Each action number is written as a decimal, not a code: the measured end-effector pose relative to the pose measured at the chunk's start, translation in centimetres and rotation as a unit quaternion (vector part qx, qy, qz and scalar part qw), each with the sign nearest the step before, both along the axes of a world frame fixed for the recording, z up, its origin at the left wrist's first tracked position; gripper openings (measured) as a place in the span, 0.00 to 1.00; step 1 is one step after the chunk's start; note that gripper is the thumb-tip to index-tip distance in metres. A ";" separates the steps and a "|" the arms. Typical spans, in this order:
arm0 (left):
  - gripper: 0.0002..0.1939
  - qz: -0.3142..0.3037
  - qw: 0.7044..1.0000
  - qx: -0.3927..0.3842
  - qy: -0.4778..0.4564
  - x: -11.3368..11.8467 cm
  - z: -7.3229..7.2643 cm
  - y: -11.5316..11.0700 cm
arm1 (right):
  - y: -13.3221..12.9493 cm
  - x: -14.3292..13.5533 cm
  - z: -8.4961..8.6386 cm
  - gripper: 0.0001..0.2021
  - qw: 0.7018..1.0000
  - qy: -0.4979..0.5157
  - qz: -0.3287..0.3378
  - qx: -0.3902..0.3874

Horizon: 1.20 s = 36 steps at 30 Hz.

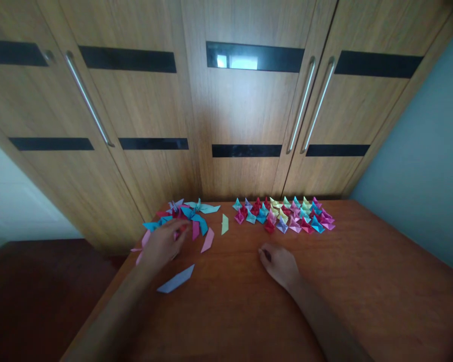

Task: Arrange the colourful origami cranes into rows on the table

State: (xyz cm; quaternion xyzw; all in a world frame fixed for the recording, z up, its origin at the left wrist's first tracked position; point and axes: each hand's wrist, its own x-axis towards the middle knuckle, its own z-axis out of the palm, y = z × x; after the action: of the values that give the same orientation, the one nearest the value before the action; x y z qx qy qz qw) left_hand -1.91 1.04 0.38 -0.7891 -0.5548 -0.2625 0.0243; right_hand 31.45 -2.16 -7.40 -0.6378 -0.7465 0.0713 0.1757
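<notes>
My left hand point(165, 242) reaches over a loose pile of folded paper pieces at the far left of the table, its fingers curled together. Red and pink paper shows by the fingertips, but I cannot make out whether it is gripped. A blue folded piece point(200, 221) and a pink strip point(195, 230) lie just beyond them. Nearer me rests a pale lilac folded paper strip point(176, 279). My right hand point(280, 265) lies on the table, loosely curled, with nothing visible in it. Behind it stand several rows of small coloured origami shapes point(282, 225).
A pink paper strip point(207, 240) and a pale green one point(225, 224) lie between the pile and the rows. The brown wooden table point(234, 311) reaches back to a wooden wardrobe point(245, 110) with metal handles. A blue-grey wall point(419, 151) is at the right.
</notes>
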 end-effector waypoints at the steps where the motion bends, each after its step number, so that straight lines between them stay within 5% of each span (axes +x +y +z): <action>1: 0.16 0.032 0.999 0.012 0.006 -1.5 0.5 0.1 | 0.0 -0.4 0.0 0.11 1.000 -0.006 0.003 0.003; 5: 0.20 0.125 0.991 -0.006 0.047 -6.2 1.9 1.7 | 0.4 -1.7 0.2 0.11 0.999 -0.035 -0.005 -0.005; 10: 0.24 0.166 0.974 -0.117 0.097 -8.3 1.4 4.9 | 1.0 -2.8 0.6 0.12 0.995 -0.077 -0.054 -0.040; 14: 0.25 0.162 0.964 -0.195 0.078 -8.0 -0.1 6.3 | 0.9 -2.8 0.7 0.12 0.995 -0.074 -0.058 -0.041; 18: 0.20 0.114 0.971 -0.196 0.076 -7.1 -0.9 5.9 | 0.8 -2.5 0.6 0.12 0.996 -0.064 -0.054 -0.033; 30: 0.20 0.115 0.960 -0.148 0.209 -4.0 -1.1 4.8 | 0.7 -2.2 0.5 0.12 0.998 -0.028 -0.049 -0.033; 36: 0.19 0.088 0.969 -0.144 0.182 -3.8 -1.2 4.9 | 0.8 -2.0 0.3 0.12 0.998 -0.018 -0.045 -0.027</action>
State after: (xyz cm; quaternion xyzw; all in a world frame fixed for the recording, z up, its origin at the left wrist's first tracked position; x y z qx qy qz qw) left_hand -5.75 5.93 -0.81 -0.7671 -0.6400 -0.0283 0.0340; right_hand 29.50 -1.32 -7.14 -0.6763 -0.7179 0.0717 0.1485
